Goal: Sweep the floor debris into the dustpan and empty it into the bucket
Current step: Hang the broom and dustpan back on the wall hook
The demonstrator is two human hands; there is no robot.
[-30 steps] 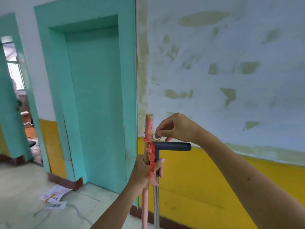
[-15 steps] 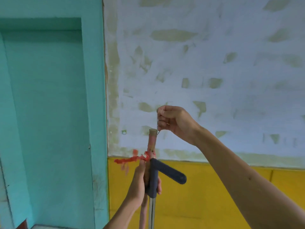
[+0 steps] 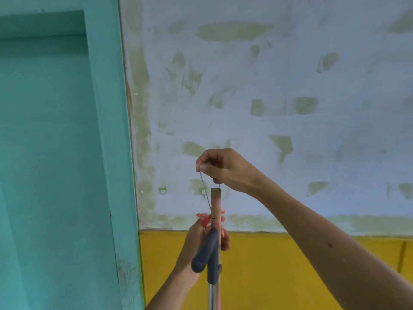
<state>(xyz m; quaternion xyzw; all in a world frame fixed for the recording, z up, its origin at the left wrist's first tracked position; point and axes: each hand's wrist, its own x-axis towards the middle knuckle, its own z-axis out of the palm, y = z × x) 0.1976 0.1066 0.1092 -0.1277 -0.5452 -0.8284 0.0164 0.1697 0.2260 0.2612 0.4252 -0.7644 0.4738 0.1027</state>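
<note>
Both hands closed: left [image 3: 202, 240] grips broom handle [image 3: 215, 203], right [image 3: 223, 168] pinches string [image 3: 206, 193] above.

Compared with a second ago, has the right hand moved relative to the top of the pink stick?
Yes. The right hand has risen from beside the pink stick to above its top end, pulling a thin wire loop upward.
</note>
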